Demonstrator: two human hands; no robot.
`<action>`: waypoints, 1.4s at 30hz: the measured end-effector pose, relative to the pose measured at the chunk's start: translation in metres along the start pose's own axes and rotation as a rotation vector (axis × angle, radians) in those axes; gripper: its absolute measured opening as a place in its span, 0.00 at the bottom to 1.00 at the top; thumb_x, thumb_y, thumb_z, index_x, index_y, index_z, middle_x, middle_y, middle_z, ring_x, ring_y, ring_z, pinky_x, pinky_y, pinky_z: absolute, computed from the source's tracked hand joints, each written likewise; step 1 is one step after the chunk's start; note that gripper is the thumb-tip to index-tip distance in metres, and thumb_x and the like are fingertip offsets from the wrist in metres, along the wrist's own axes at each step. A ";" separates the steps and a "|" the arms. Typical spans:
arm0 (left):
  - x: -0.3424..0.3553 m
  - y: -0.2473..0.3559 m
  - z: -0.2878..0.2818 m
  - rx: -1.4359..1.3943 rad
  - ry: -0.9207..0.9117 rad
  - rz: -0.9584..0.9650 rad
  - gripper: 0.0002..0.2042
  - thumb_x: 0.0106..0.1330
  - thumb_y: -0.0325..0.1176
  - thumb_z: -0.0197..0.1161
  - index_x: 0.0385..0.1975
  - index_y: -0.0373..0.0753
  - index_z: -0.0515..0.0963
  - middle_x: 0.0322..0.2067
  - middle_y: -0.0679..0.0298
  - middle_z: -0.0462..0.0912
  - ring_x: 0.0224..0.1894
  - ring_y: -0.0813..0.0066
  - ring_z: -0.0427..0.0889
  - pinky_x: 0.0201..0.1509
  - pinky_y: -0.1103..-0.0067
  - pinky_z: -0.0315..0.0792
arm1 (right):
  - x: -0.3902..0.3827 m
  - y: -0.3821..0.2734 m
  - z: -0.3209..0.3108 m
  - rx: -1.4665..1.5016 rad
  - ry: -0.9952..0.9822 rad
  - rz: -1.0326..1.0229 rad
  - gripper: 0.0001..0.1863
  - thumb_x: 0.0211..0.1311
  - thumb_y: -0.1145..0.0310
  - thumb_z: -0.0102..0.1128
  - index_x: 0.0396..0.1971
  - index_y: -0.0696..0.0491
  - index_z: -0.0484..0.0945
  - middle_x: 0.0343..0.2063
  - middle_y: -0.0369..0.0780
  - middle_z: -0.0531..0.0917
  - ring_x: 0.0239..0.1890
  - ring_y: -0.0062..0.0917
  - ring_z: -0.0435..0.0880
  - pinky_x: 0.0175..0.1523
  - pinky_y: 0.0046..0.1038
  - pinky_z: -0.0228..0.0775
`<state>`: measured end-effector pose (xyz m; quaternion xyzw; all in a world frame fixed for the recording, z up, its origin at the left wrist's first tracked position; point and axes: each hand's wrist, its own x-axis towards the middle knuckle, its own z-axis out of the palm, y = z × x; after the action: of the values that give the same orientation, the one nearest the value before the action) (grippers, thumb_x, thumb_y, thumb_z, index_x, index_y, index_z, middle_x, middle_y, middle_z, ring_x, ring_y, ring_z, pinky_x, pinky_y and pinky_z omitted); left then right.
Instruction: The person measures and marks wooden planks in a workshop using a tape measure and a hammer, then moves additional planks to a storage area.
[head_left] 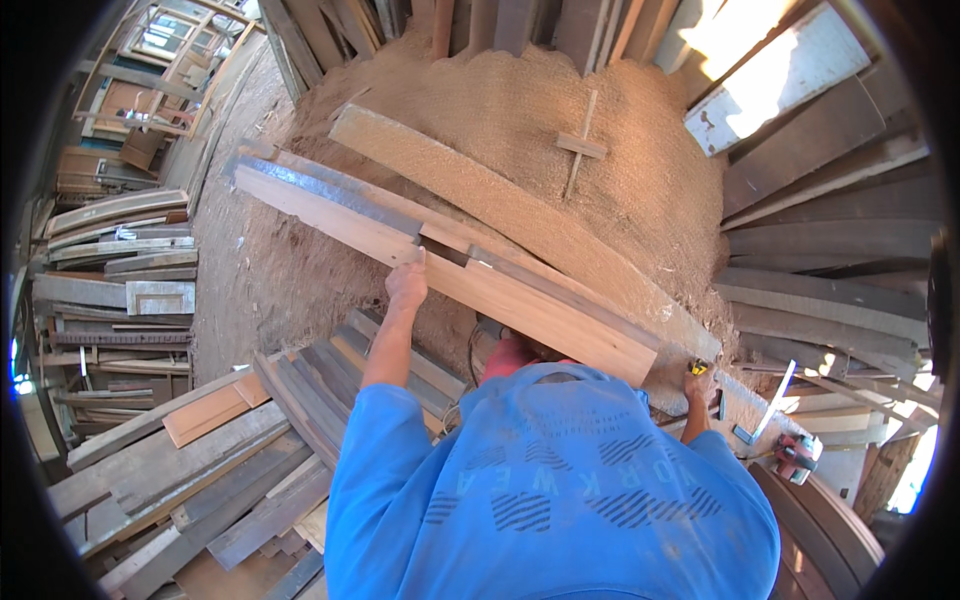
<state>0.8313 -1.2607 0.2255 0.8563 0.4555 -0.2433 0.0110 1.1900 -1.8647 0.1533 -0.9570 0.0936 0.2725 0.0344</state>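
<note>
By the left hand (407,283), mid-frame, the near edge of a pale board (540,315) is pinched — board laid diagonally across centre. In the right hand (700,385), lower right, a yellow-black tape measure (697,367) is clasped — red power tool (797,455) seen farther right, sawdust (480,110) heaped upper centre.

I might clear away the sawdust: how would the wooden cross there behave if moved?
The wooden cross is probably light, given its thin stick. That slenderness could also let it snap if forced. Its crosspiece would probably hinder rolling.
</note>
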 end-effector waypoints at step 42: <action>-0.011 -0.063 0.069 -1.962 0.374 -0.290 0.06 0.68 0.30 0.66 0.35 0.42 0.74 0.25 0.77 0.71 0.25 0.91 0.65 0.27 0.88 0.60 | -0.315 -0.565 0.076 -0.207 -0.335 -1.693 0.35 0.47 0.57 0.74 0.59 0.45 0.75 0.49 0.51 0.77 0.52 0.49 0.78 0.56 0.44 0.73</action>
<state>0.7488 -1.2492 0.1824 0.4298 0.5487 0.3779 0.6094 1.0002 -1.2516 0.2637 -0.6505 -0.6812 0.2997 0.1518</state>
